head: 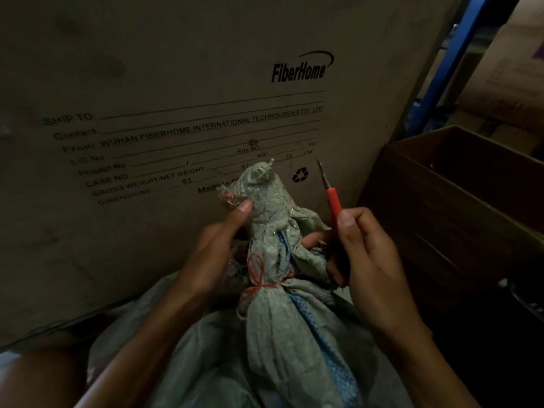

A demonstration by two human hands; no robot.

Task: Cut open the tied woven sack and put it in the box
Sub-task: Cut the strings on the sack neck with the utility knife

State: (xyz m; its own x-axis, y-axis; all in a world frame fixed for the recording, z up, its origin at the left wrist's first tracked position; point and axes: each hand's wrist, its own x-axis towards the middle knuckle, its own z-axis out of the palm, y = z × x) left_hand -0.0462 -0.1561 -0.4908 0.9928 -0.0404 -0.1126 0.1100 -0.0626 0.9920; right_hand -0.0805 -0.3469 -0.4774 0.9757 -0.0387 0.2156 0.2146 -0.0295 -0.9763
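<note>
A pale green woven sack with a blue stripe stands in front of me, its neck bunched upward. Red string is tied around the neck in a knot. My left hand grips the gathered neck above the knot, thumb pressed near the top. My right hand holds a small cutter with a red handle, its thin blade pointing up, just right of the sack's neck and apart from the string. An open brown cardboard box stands at the right.
A large cardboard carton printed "FiberHome" rises like a wall right behind the sack. A blue metal rack post and more cartons stand at the upper right. The scene is dim.
</note>
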